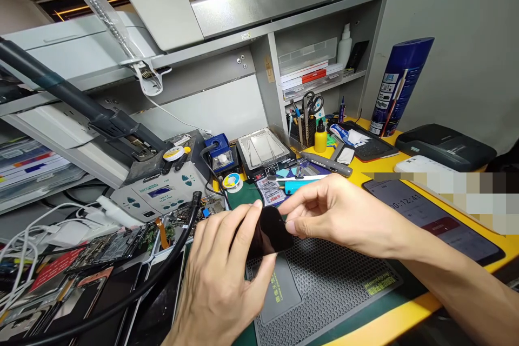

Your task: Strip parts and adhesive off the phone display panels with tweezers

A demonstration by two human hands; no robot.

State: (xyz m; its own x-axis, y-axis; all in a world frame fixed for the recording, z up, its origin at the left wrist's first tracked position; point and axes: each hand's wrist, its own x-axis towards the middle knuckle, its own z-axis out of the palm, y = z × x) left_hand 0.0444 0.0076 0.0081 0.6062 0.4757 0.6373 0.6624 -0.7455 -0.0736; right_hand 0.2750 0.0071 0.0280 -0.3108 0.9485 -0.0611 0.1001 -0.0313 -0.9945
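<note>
My left hand is wrapped round a dark, glossy smartphone, fingers over the far side and thumb along the near edge. The phone is held tilted above a grey perforated work mat. My right hand is at the phone's right end, thumb and index finger close together at its edge. Whatever is between those fingertips is too small to make out. Just behind the hands lies a screwdriver with a blue handle.
A soldering station and loose circuit boards crowd the left, with a black hose crossing them. Another phone showing a timer lies right, beneath my forearm. A yellow bottle and blue spray can stand behind.
</note>
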